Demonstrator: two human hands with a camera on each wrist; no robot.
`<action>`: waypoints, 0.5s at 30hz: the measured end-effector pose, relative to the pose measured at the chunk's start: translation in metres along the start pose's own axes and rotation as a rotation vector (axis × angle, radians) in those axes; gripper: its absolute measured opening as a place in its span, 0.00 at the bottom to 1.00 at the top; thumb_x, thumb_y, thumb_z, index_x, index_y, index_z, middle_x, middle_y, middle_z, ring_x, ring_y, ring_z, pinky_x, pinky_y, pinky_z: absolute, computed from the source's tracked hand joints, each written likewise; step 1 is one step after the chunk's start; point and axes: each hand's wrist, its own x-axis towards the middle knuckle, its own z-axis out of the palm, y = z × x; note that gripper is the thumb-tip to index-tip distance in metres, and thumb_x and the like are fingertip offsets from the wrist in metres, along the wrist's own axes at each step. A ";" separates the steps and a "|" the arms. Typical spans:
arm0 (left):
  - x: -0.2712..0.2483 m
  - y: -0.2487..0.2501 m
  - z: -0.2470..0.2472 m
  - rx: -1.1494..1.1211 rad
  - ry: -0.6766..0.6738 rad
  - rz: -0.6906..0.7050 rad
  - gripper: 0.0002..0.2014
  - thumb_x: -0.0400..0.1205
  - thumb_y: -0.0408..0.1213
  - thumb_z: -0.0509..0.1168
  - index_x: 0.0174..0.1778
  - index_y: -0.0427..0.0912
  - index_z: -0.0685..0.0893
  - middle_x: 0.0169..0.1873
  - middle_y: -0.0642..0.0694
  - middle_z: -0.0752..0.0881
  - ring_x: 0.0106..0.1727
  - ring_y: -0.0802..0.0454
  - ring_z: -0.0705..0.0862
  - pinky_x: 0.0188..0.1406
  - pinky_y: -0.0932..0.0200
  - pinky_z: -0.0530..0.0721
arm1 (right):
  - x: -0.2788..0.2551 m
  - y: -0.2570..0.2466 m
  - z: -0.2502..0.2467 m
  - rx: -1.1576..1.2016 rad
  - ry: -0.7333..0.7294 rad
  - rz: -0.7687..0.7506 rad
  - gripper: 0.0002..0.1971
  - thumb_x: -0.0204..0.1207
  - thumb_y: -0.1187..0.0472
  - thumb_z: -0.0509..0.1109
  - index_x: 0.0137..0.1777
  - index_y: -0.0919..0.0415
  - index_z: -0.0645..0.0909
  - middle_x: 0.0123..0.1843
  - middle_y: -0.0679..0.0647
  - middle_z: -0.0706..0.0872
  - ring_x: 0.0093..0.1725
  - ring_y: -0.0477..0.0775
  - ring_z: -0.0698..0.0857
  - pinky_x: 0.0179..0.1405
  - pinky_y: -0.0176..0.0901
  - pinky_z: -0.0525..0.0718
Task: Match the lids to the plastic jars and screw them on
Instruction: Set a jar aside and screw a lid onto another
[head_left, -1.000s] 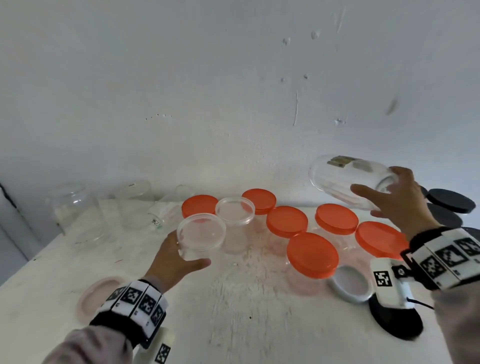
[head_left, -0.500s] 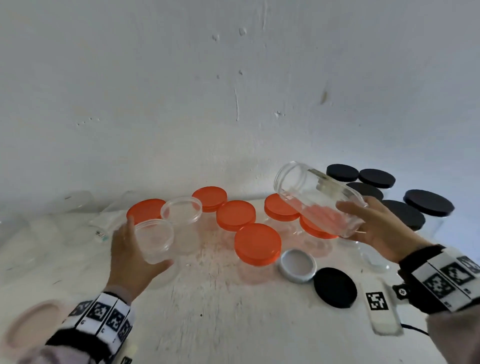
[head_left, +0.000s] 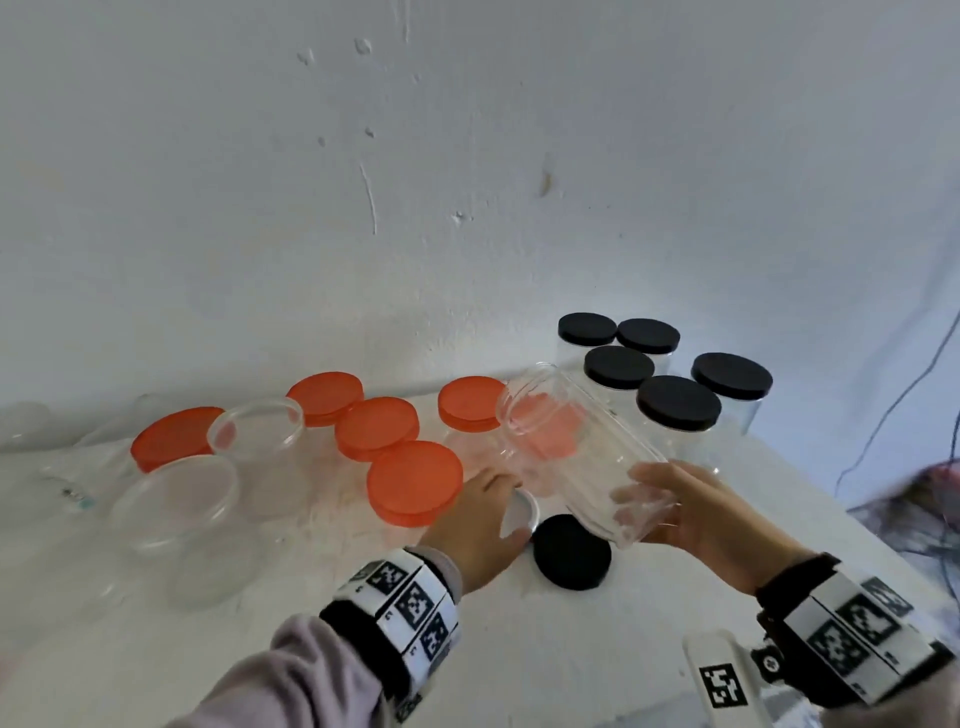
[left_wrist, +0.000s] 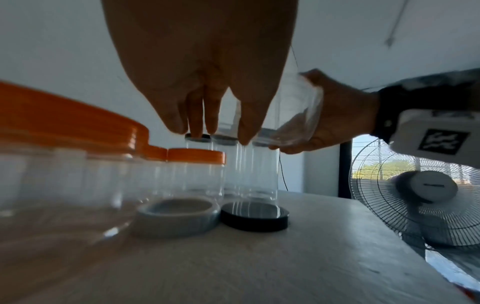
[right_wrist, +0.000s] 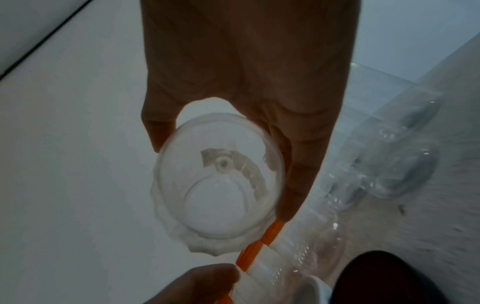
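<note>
My right hand (head_left: 675, 501) grips the base of an open clear plastic jar (head_left: 576, 452), held tilted in the air with its mouth toward the wall. In the right wrist view the jar's base (right_wrist: 218, 181) sits between my fingers and thumb. My left hand (head_left: 488, 506) hovers with straight fingers over a loose white lid (head_left: 522, 512). A loose black lid (head_left: 571, 553) lies beside it. In the left wrist view my fingers (left_wrist: 197, 125) hang above the white lid (left_wrist: 176, 216) and the black lid (left_wrist: 255, 216), touching neither.
Several orange-lidded jars (head_left: 413, 480) stand mid-table, several black-lidded jars (head_left: 678, 402) at the back right, and clear-lidded jars (head_left: 174, 499) at the left. The wall is close behind. A fan (left_wrist: 426, 191) and cables (head_left: 883, 415) lie past the table's right edge.
My left hand has let go of the clear-lidded jar on the left and moved right to the loose lids. My right hand has brought the open jar lower and closer.
</note>
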 end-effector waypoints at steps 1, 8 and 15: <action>0.007 0.002 0.008 0.019 -0.065 -0.041 0.27 0.82 0.44 0.62 0.76 0.42 0.65 0.74 0.49 0.66 0.75 0.52 0.66 0.70 0.65 0.62 | -0.003 0.003 -0.004 0.004 -0.014 0.023 0.30 0.55 0.56 0.83 0.55 0.68 0.80 0.50 0.68 0.85 0.44 0.63 0.87 0.37 0.48 0.87; 0.034 -0.003 0.029 0.202 -0.290 -0.314 0.36 0.84 0.48 0.59 0.81 0.36 0.49 0.81 0.36 0.52 0.82 0.41 0.51 0.80 0.49 0.54 | -0.018 0.026 -0.022 0.006 -0.183 0.125 0.42 0.49 0.52 0.85 0.66 0.59 0.76 0.43 0.54 0.89 0.43 0.57 0.89 0.42 0.50 0.87; 0.041 0.000 0.025 0.293 -0.379 -0.349 0.36 0.81 0.52 0.62 0.80 0.41 0.55 0.76 0.35 0.62 0.78 0.38 0.61 0.75 0.44 0.64 | -0.025 0.036 -0.022 0.090 -0.233 0.153 0.39 0.47 0.46 0.89 0.59 0.61 0.83 0.49 0.59 0.88 0.47 0.62 0.87 0.41 0.54 0.87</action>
